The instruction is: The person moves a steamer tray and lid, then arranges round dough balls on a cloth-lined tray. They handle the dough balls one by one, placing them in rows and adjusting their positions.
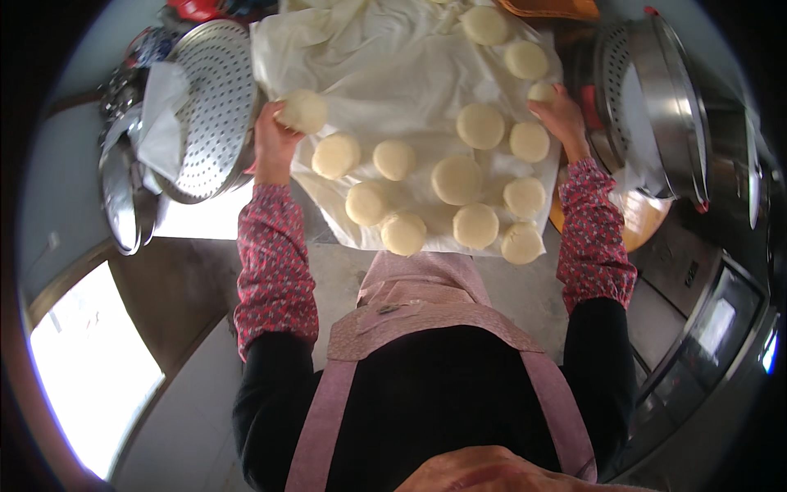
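A round, pale dough bun [302, 111] is in my left hand [275, 142], at the left edge of a white cloth [387, 80]. On the far right edge of the cloth, my right hand [561, 121] has its fingers around another dough bun [541, 93], partly hidden by them. Between my hands, several flattened dough rounds lie on the cloth, among them a dough round [336, 155] close to my left hand and a dough round [529, 142] just below my right. Two dough rounds [403, 234] at the front left almost touch. The surface under the cloth is hidden.
A perforated metal steamer tier [215, 111] with white cloth stands at the left, beside a metal lid [118, 190]. More steamer tiers [664, 104] stand at the right. An orange-brown object [553, 7] is at the back. Below right is a dark-fronted appliance [713, 326].
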The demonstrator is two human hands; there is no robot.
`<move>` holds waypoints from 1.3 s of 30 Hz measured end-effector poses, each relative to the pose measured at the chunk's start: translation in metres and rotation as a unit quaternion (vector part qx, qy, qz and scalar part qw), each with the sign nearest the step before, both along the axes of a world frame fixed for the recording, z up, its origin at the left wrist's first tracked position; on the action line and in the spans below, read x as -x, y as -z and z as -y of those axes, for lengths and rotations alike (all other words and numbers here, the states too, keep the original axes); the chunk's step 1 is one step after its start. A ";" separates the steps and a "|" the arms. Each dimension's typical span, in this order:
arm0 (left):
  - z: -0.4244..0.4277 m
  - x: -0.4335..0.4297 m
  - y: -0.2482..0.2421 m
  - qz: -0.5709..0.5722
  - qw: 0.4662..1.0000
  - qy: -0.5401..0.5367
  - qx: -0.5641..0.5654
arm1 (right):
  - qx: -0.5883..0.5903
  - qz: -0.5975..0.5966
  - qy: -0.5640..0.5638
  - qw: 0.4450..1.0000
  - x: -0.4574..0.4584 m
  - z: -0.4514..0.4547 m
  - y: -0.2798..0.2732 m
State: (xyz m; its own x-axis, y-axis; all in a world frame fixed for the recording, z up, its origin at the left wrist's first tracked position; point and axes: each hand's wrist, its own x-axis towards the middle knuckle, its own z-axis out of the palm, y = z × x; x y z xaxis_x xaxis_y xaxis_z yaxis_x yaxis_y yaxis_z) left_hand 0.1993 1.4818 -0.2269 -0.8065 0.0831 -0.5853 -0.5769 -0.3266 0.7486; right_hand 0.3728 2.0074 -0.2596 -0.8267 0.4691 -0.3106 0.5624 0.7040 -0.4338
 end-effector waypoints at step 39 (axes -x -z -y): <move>-0.135 0.189 0.038 -0.395 0.494 0.282 0.722 | 0.035 -0.231 0.169 0.958 -0.082 0.113 -0.056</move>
State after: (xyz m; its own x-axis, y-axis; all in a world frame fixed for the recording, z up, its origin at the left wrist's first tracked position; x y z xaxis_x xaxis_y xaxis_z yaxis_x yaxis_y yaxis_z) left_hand 0.0099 1.6173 -0.2651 -0.9175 0.3810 0.1146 0.3866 0.9217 0.0308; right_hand 0.4546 1.8942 -0.2036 -0.6884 0.7253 0.0105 0.4900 0.4757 -0.7305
